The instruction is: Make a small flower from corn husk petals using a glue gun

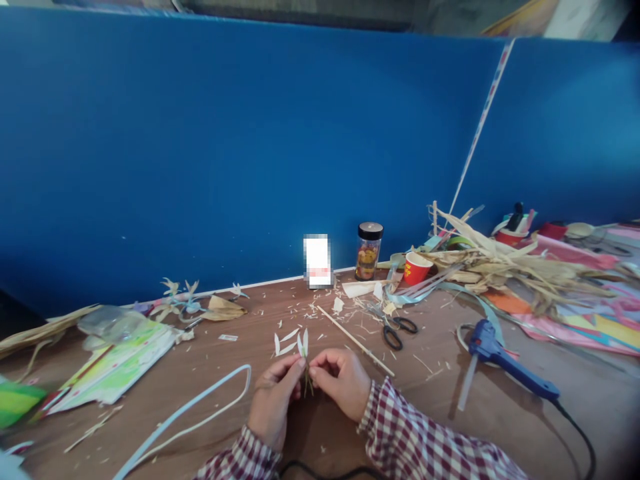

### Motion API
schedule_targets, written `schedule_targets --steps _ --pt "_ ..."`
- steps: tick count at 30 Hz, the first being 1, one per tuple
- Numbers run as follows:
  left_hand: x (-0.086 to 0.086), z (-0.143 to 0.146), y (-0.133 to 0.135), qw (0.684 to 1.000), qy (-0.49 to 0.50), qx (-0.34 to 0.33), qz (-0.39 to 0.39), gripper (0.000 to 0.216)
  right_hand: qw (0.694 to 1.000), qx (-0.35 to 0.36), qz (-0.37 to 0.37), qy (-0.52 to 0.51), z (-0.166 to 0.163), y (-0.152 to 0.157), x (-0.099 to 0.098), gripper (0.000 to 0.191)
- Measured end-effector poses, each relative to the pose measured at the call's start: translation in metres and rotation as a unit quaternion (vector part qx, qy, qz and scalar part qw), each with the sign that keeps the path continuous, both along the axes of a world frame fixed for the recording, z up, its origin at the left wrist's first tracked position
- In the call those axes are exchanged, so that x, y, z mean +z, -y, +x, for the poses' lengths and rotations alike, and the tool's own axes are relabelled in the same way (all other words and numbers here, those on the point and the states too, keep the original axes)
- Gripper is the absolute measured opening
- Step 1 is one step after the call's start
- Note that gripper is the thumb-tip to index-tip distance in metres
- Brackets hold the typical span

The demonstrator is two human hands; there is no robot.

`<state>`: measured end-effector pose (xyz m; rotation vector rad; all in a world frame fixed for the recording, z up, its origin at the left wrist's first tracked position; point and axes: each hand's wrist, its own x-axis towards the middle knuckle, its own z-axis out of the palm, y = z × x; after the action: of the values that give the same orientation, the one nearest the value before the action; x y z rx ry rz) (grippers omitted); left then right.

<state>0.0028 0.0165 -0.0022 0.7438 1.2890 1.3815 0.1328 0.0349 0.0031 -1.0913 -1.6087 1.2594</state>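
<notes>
My left hand (280, 390) pinches a small flower-like piece with pale pointed petals (303, 341) between thumb and fingers. Thin greenish strands hang below the grip. Close on the right, my right hand (340, 380) is closed, its thumb and fingertips pressed together at the strands; what exactly it grips is too small to make out. Loose pale petals (287, 349) lie on the table just beyond my left hand. A thin stick (356, 341) and black-handled scissors (395, 332) lie past my right hand.
On the right are a blue glue gun (510, 363) with its cord, a red paper cup (417, 268) and a heap of dried husks (495, 260). A black-lidded jar (369, 252) stands by the blue partition (250, 147). A pale looped strip (190, 403) and painted paper (117, 363) lie left.
</notes>
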Motion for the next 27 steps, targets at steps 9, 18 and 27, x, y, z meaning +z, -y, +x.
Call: schedule_targets --steps 9,18,27 --pt "0.0015 0.0004 0.0003 1.0 0.012 0.002 0.001 0.031 1.0 -0.004 -0.01 -0.011 -0.0021 0.0013 -0.0001 0.018" --pt "0.0022 0.0002 0.0005 1.0 0.009 -0.003 0.006 0.03 0.999 -0.002 -0.03 -0.027 -0.0027 0.0014 0.0015 0.016" --pt "0.0009 0.0001 -0.0011 1.0 0.014 -0.008 -0.001 0.03 0.998 -0.001 -0.044 -0.038 -0.0026 0.0015 0.002 0.017"
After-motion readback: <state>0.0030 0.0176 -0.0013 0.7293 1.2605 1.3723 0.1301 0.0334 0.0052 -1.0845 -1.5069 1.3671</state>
